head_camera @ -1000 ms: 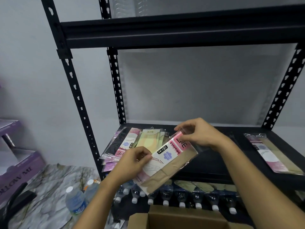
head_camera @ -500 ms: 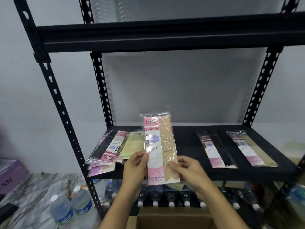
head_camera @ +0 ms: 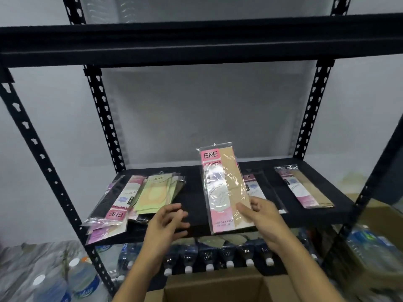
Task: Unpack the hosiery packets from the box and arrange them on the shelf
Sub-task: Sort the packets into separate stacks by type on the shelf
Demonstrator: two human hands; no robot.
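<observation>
My right hand [head_camera: 259,212] grips the lower right edge of a pink and beige hosiery packet [head_camera: 222,188], held upright over the middle of the black shelf [head_camera: 194,192]. My left hand [head_camera: 168,221] hovers open to the left of it, fingers spread and touching nothing. A loose pile of packets [head_camera: 135,199] lies at the shelf's left. A black packet [head_camera: 259,188] and a beige packet [head_camera: 303,186] lie flat on the right. The open cardboard box [head_camera: 209,288] is below, at the bottom edge.
Black slotted uprights [head_camera: 104,118] frame the shelf, with another shelf beam [head_camera: 196,40] above. Rows of water bottles [head_camera: 218,256] fill the level underneath. Loose bottles [head_camera: 82,282] stand at the lower left, and a carton of bottles [head_camera: 370,247] at the lower right.
The left hand has let go of the packet and drawn left. The right hand alone carries the packet to the right, toward the middle of the shelf. The view has shifted right.
</observation>
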